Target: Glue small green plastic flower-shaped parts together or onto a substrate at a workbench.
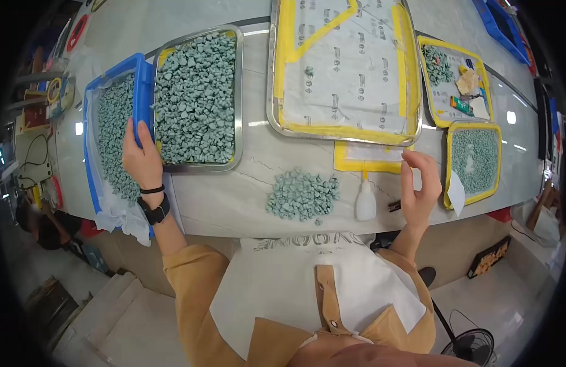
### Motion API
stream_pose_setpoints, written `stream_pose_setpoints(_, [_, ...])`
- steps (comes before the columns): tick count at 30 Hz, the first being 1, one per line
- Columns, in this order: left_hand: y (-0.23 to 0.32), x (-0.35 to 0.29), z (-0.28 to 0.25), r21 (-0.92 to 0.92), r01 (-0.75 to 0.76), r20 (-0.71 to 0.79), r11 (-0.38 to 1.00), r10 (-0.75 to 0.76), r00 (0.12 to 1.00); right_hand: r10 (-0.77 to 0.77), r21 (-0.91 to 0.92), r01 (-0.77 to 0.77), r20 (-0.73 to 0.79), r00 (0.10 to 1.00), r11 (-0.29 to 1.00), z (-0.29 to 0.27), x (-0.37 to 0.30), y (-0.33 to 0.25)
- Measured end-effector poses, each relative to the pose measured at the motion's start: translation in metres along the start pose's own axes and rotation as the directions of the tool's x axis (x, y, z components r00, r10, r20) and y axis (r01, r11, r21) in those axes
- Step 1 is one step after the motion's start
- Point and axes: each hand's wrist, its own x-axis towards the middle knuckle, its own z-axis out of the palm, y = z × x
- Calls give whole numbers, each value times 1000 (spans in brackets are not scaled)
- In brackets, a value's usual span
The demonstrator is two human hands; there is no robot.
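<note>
My left hand (142,160) lies at the right wall of a blue plastic tray (146,85), its visible fingers stretched out and apart, touching the rim beside the small grey-green stones (115,125) inside. My right hand (421,186) is raised over the table's near right part. Its thumb and index fingertip come close together in a pinch; whatever may be between them is too small to make out. A loose pile of grey-green stones (302,194) lies on the table between my hands. A white squeeze bottle (365,202) with a yellow nozzle stands left of my right hand.
A metal-rimmed tray of larger stones (197,98) stands beside the blue tray. A big tray (344,131), edged with yellow tape, holds one stone cluster. Two yellow-edged trays (449,183) (439,116) stand at the right. A small dark object (394,206) lies near the bottle.
</note>
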Motion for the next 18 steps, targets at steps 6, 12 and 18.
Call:
stream_pose_setpoints(6, [3, 11, 0, -1, -70, 17, 998, 70, 997, 291, 9, -329, 447, 846, 944, -21, -13, -32])
stream_pose_setpoints(12, [5, 6, 3, -40, -114, -66, 993, 111, 992, 141, -56, -134, 581, 801, 989, -19, -27, -45])
stream_pose_setpoints(18, [29, 7, -4, 59, -86, -63, 995, 90, 994, 65, -141, 46, 689, 721, 989, -8, -30, -39])
